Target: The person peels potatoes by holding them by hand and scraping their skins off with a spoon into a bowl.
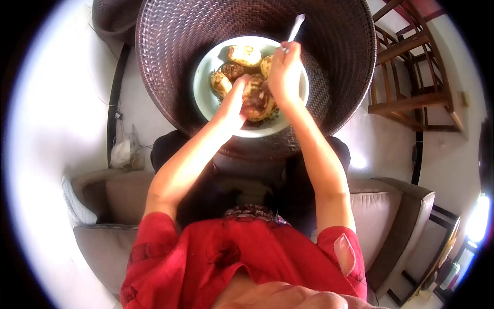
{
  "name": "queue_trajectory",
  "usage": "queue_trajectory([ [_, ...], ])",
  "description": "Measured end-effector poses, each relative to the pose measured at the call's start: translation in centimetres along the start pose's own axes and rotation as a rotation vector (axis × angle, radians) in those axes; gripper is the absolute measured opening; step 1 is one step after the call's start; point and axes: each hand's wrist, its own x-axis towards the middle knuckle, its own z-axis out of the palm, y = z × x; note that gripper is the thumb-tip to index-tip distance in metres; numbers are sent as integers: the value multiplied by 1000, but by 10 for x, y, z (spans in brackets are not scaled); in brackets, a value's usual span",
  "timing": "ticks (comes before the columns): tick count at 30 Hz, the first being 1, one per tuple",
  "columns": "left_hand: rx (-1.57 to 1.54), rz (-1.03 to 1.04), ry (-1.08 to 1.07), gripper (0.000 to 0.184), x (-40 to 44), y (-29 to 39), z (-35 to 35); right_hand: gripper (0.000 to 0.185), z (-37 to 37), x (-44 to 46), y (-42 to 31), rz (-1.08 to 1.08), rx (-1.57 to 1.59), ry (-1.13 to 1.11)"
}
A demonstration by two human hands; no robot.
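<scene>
A pale green bowl (201,98) holds several lumpy yellow pieces with dark brown patches, perhaps potatoes or other roots; one yellow piece (245,55) lies at the far side. My left hand (234,105) is pressed against the left side of a large brown-and-yellow piece (256,98) near the bowl's middle, its fingers around that side. My right hand (284,74) is closed around a slim whitish utensil (297,27) over the bowl's right side. One end of the utensil sticks up past the hand; its other end is hidden, so its kind is unclear.
The bowl stands on a large round dark woven wicker table or basket (170,62) with a raised rim. Behind me is a grey-brown sofa (373,206). A wooden chair-like frame (411,103) is at the right. A white plastic bag (125,153) and cables lie at the left.
</scene>
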Motion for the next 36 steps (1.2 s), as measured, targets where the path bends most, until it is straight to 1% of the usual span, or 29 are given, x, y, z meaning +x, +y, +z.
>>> queue_trajectory([
  [1, 37, -40, -15, 42, 0, 2, -1, 19, 0, 11, 9, -5, -53, 74],
  [2, -41, 41, -18, 42, -2, -5, 3, 18, -3, 20, 18, -38, -63, 108],
  [3, 0, 28, 65, 42, -4, -1, 8, 18, -8, 18, 6, -12, 1, 83],
  [5, -66, 54, -27, 43, 0, 4, 2, 19, -11, 4, -13, 1, 72, -4],
  [6, -64, 45, -78, 43, 4, 7, -3, 20, -14, -9, -34, 119, 52, -107],
  [7, -63, 41, -76, 43, 6, 4, -5, 21, -2, -17, -12, -183, -57, -34],
  [9, -82, -4, 32, 42, 4, 1, 0, 21, -5, -6, -2, 60, -48, -106],
  [10, -57, -22, 68, 42, -13, 11, 12, 20, -7, 3, 2, 71, -36, -20],
  [11, -112, -36, -64, 41, 4, 1, -6, 18, -6, 16, 16, -3, -8, 75],
  [13, -158, -5, -41, 42, 5, -1, -2, 17, -7, 21, 5, 29, 65, 74],
  [14, -158, 14, -35, 43, 6, 0, -2, 16, -7, 13, 3, 11, 49, 14],
  [15, -160, 29, -24, 43, 5, -1, -2, 16, -7, -2, -15, -2, 31, -48],
  [16, -132, 16, -63, 44, 7, -1, -7, 16, 1, -11, -9, -15, 58, -89],
  [17, -132, 10, -60, 44, 7, -1, -8, 12, 5, -12, 0, -234, -120, -56],
  [19, -122, -41, 23, 43, 4, 1, -3, 14, 0, 4, 10, -36, -68, 5],
  [20, -50, -68, -34, 43, 6, -1, -8, 14, 0, 17, 22, -7, -50, 80],
  [21, -71, -44, -27, 43, 3, 0, -2, 14, -3, 24, 20, 12, -34, 77],
  [23, -114, -19, 90, 43, 12, -3, -5, 14, 0, 20, 21, 47, 114, 0],
  [25, -100, -46, -24, 45, -2, 7, 2, 14, -9, -6, -25, 74, -21, -123],
  [26, -94, -7, -47, 44, 1, 1, 0, 12, -1, -9, -3, -176, -119, -106],
  [27, -96, -11, -46, 44, 0, -1, 2, 12, -1, -2, 3, -172, -123, -107],
  [29, 119, -43, 67, 49, -6, 1, 9, 18, -6, 20, 14, -10, -20, 80],
  [30, 107, 31, 28, 50, 1, -6, 4, 17, -5, 26, 23, -34, -12, 114],
  [31, 108, 36, 27, 50, 2, -2, 4, 17, -8, 19, 4, -38, -9, 114],
  [33, 0, 21, -19, 41, 0, 4, 5, 13, -13, -4, -28, 63, -31, -130],
  [34, 6, 60, -19, 40, -5, 5, 9, 14, -3, -12, -12, -162, -75, -101],
  [35, 4, 56, -15, 40, -1, 1, 3, 15, 0, -13, 0, -319, -169, -80],
  [36, 55, 73, -33, 38, 7, -7, -5, 16, -1, -5, 3, -162, -147, -46],
])
